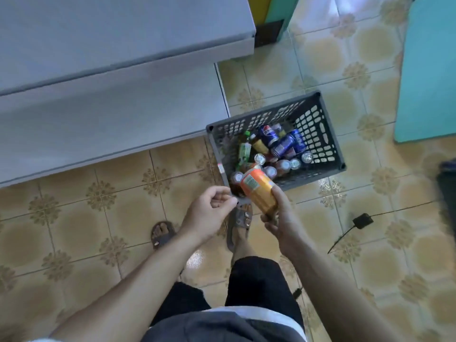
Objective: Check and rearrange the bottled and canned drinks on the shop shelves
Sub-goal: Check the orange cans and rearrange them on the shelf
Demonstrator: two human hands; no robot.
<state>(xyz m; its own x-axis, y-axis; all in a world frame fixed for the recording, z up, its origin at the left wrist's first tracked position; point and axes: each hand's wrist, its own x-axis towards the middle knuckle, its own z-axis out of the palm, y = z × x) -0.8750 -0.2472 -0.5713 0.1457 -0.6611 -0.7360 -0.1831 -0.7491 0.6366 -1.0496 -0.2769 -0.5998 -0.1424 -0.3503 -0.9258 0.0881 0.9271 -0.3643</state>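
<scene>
Head view: the right hand (281, 218) has its grip wrapped round the lower end of an orange bottle (259, 191), fingers curled under it and thumb along its right side. The bottle is tilted, its far end reaching over the near edge of a grey basket (271, 112). The left hand (212, 211) sits just left of the bottle, by the basket's near corner; its grip is slack, fingers loosely curled with nothing in them. Whether the fingertips touch the basket rim cannot be told.

The basket stands on the tiled floor (98, 218), just right of the grey shelves (98, 99) that fill the far left. Inside it, blue cans (283, 145) lie jumbled toward the far right, a green bottle (244, 150) lies at the left, and several bottles with pale caps (270, 171) crowd the near part.

Both feet wear sandals (162, 234) on the floor near the hands. A small black adaptor (362, 220) with its cable lies on the tiles to the right.
</scene>
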